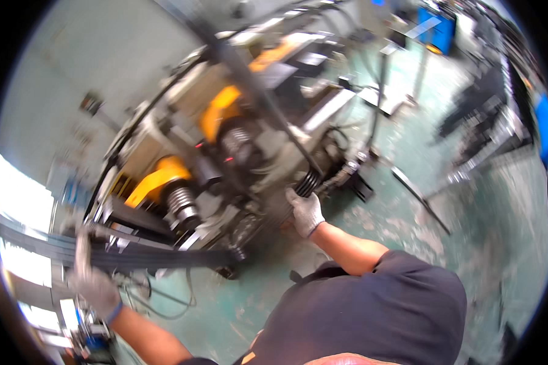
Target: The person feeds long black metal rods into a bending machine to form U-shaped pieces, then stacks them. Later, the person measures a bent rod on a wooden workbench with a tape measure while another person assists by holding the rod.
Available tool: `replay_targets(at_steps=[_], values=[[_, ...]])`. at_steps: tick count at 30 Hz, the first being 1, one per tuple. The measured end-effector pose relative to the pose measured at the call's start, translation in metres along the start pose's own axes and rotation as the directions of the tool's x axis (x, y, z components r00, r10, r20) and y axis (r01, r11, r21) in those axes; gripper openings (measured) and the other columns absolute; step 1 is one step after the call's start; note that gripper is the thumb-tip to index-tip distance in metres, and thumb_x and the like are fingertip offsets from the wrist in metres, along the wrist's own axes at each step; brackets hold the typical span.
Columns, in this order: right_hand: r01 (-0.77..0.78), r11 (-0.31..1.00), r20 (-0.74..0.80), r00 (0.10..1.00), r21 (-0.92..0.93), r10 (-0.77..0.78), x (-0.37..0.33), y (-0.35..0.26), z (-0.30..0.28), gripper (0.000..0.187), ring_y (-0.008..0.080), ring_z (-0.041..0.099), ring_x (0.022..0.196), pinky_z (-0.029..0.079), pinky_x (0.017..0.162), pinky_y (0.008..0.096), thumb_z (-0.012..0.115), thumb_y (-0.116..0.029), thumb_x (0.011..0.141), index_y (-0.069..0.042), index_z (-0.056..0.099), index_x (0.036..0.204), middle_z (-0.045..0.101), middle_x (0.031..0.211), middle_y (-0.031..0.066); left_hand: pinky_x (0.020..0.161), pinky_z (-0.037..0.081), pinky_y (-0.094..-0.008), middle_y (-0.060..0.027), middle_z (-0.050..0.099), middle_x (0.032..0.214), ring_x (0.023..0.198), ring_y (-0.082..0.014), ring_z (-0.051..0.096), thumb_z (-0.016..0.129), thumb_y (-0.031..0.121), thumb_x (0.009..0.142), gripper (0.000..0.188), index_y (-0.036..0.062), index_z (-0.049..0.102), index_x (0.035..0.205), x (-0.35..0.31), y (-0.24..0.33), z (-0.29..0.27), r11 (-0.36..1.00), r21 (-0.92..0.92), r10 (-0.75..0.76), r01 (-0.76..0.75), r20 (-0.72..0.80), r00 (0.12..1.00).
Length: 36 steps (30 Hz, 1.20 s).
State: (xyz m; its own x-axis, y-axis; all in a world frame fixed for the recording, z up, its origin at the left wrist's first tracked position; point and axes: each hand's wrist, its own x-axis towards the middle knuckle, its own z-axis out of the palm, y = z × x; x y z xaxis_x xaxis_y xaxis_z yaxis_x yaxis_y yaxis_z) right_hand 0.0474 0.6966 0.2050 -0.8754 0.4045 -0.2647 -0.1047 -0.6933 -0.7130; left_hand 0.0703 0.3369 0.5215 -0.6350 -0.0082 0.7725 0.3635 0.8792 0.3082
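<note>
My left hand, in a pale work glove, is at the left with its fingers across a bundle of long dark flat bars; motion blurs the fingers. The bars run from the left rim toward the machine's near edge. My right hand, gloved too, is closed around dark, narrow strips at the machine's near right corner. Whether these belong to the same bundle cannot be made out. Just ahead stands the machine, with yellow brackets and ribbed metal cylinders.
A dark upright post crosses in front of the machine. Cables lie on the green floor. A thin dark rod is to the right. Stacked dark pieces and a blue container stand farther right.
</note>
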Motion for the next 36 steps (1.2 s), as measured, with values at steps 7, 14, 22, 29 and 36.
replay_targets(at_steps=[7, 14, 22, 29, 36], values=[[0.231, 0.946, -0.24, 0.928, -0.229, -0.285, -0.05, -0.135, -0.231, 0.008, 0.0207, 0.071, 0.069, 0.06, 0.065, 0.0372, 0.067, -0.01, 0.104, -0.003, 0.064, 0.106, 0.07, 0.08, 0.007, 0.076, 0.058, -0.0386, -0.0176, 0.073, 0.094, 0.088, -0.0239, 0.07, 0.058, 0.035, 0.109, 0.04, 0.0007, 0.077, 0.11, -0.133, 0.096, 0.031, 0.45, -0.727, -0.637, 0.519, 0.146, 0.757], [0.413, 0.689, -0.417, 0.574, -0.596, -0.705, -0.124, -0.335, -0.406, 0.009, 0.0147, 0.069, 0.068, 0.059, 0.063, 0.0319, 0.07, -0.01, 0.103, -0.003, 0.068, 0.108, 0.07, 0.083, 0.0036, 0.104, 0.053, -0.0446, -0.0158, 0.071, 0.106, 0.106, -0.0289, 0.067, 0.06, 0.022, 0.107, 0.025, -0.001, 0.07, 0.113, -0.316, 0.174, 0.158, -0.259, -0.533, -0.332, 0.805, 0.832, 0.444], [0.329, 0.37, -0.176, 0.492, -0.869, -0.852, -0.092, -0.553, -0.54, 0.016, 0.01, 0.064, 0.067, 0.052, 0.062, 0.0306, 0.069, -0.019, 0.104, -0.005, 0.071, 0.11, 0.069, 0.078, 0.001, 0.115, 0.048, -0.057, -0.02, 0.07, 0.124, 0.122, -0.0397, 0.063, 0.065, -0.003, 0.093, 0.018, 0.0008, 0.071, 0.109, -0.462, 0.339, 0.29, -0.791, -0.12, -0.047, 0.6, 0.99, 0.136], [-0.077, 0.094, -0.12, 0.49, -0.993, -0.864, 0.0, -0.741, -0.654, 0.032, 0.0468, 0.069, 0.111, 0.056, 0.094, 0.051, 0.065, -0.031, 0.102, -0.007, 0.068, 0.124, 0.075, 0.112, 0.0249, 0.116, 0.042, -0.0623, -0.0266, 0.065, 0.132, 0.126, -0.0456, 0.059, 0.059, 0.016, 0.102, 0.035, -0.0091, 0.06, 0.126, -0.482, 0.562, 0.402, -0.792, 0.307, 0.147, 0.528, 0.935, -0.323], [-0.511, -0.52, 0.252, 0.503, -0.684, -0.827, 0.132, -0.811, -0.768, 0.066, 0.0406, 0.03, 0.158, 0.017, 0.131, 0.0591, 0.054, -0.027, 0.103, -0.004, 0.038, 0.162, 0.039, 0.168, 0.0187, 0.093, 0.056, -0.0467, -0.0149, 0.071, 0.11, 0.098, -0.0305, 0.069, 0.063, 0.02, 0.101, 0.031, 0.0029, 0.064, 0.127, -0.336, 0.74, 0.427, -0.02, -0.194, 0.283, 0.981, 0.94, 0.191]])
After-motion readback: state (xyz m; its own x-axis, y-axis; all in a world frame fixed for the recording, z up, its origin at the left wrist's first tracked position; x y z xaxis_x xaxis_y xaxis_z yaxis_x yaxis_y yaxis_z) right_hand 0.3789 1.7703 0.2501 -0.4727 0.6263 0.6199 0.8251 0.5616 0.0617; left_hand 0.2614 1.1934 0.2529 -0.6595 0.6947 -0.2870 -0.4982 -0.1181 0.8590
